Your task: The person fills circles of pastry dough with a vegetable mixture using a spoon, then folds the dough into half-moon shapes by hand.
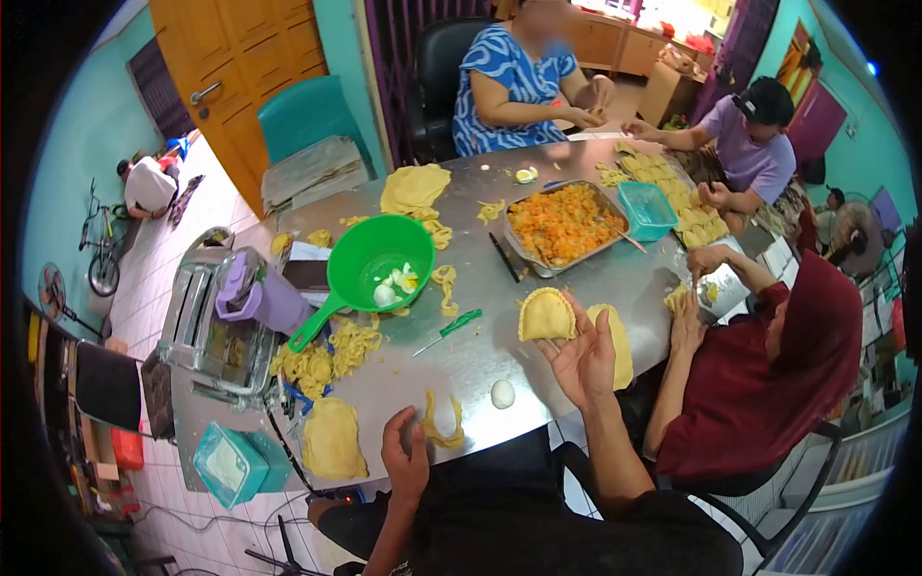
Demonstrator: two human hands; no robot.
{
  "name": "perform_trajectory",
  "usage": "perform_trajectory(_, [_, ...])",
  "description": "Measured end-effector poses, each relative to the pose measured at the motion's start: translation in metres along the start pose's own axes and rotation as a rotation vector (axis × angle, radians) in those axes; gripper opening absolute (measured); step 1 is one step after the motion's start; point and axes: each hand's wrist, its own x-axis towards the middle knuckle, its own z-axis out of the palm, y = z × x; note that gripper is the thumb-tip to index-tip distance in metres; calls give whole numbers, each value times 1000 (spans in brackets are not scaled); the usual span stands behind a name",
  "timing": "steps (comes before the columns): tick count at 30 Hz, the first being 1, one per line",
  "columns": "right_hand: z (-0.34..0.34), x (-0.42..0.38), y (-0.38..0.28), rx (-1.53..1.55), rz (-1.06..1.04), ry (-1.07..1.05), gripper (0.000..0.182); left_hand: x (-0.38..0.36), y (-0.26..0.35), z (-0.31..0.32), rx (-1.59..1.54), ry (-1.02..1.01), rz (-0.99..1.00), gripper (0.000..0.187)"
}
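Note:
A crimped half-moon pastry (547,315) rests on the fingers of my right hand (584,360), which is held palm up over the table. Beside that hand, partly behind it, lies a flat oval sheet of dough (615,350). My left hand (405,451) is empty, fingers apart, at the table's near edge. Between it and a whole peeled egg (502,394) lies a curved dough strip (445,437). To the left of my left hand is another dough sheet (333,439). A green-handled knife (448,332) lies farther in on the metal table.
A tray of orange filling (565,223), a green strainer (380,264) with egg pieces and a teal container (647,211) stand farther back. A pasta machine (216,322) is at left. Three people sit around the table; the nearest, at right, works dough with both hands.

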Motion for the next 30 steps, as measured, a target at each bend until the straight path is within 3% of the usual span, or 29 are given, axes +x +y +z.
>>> perform_trajectory(5, [-10,12,-25,-24,-84,-6,67,-1,2,15,248,-5,244,24])
perform_trajectory(17, [-20,22,-9,56,36,88,56,-14,-5,9,535,-122,297,30])
perform_trajectory(24, [-18,91,-87,-10,-229,36,48,-15,4,7,756,-261,340,49])
perform_trajectory(26, [-24,106,-102,-71,-359,117,43,-15,3,9,762,-244,336,49])
perform_trajectory(30, [-33,114,-116,-41,-368,186,38,-14,2,16,763,-178,298,44])
